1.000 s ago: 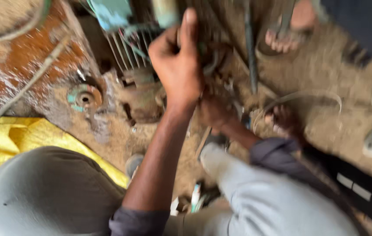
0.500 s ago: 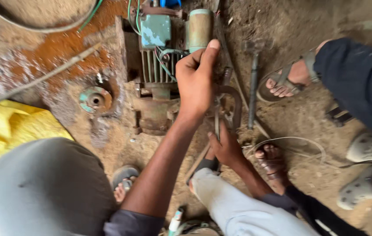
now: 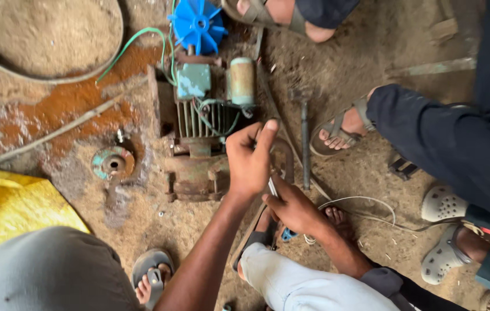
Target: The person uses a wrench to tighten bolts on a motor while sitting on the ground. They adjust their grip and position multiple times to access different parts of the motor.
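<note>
A rusty green electric motor (image 3: 202, 132) lies on the dirt ground, with a blue fan (image 3: 198, 24) at its far end. My left hand (image 3: 249, 161) rests against the motor's right side. Its fingers are curled around a metal part that the hand hides, and one digit points up. Just below it, my right hand (image 3: 295, 208) grips a thin metal tool (image 3: 272, 187) that points up toward the left hand. A curved rusty metal piece (image 3: 286, 154) sits right beside both hands.
A round green flange (image 3: 112, 163) lies left of the motor, and a long dark rod (image 3: 305, 147) lies right of it. Yellow cloth (image 3: 12, 207) is at the left. Other people's sandalled feet (image 3: 337, 131) stand at the right and top. A thin wire (image 3: 366, 203) loops over the ground.
The view has pulled back and steadied, and the blue fan now shows. Both hands stay at the motor's right side, the right one closer under the left.
</note>
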